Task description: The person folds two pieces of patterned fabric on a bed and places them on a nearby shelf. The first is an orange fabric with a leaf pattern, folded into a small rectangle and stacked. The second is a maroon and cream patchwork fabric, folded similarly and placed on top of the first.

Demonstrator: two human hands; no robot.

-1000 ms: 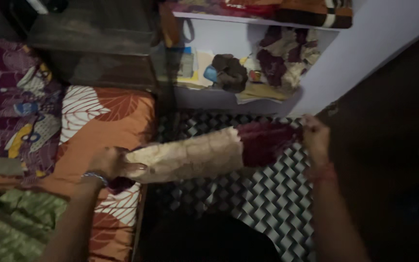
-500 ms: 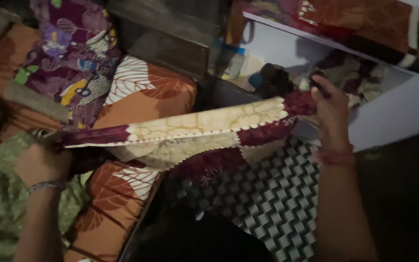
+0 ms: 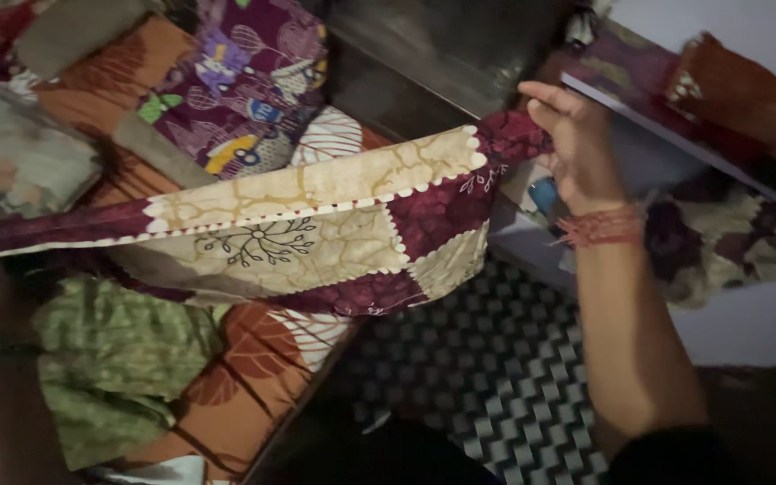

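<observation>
I am raising my right hand [image 3: 577,148] high, fingers pinching closed on one corner of the patchwork cloth [image 3: 316,229], my forearm reaching up from below it with red threads around the wrist. My left forearm is stretching toward the cloth's opposite end; that hand is lying outside the frame.

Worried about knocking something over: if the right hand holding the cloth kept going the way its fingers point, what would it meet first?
The right hand, gripping the patchwork cloth, points up-left toward the dark cabinet; that likely comes first, though depth is unclear.
</observation>
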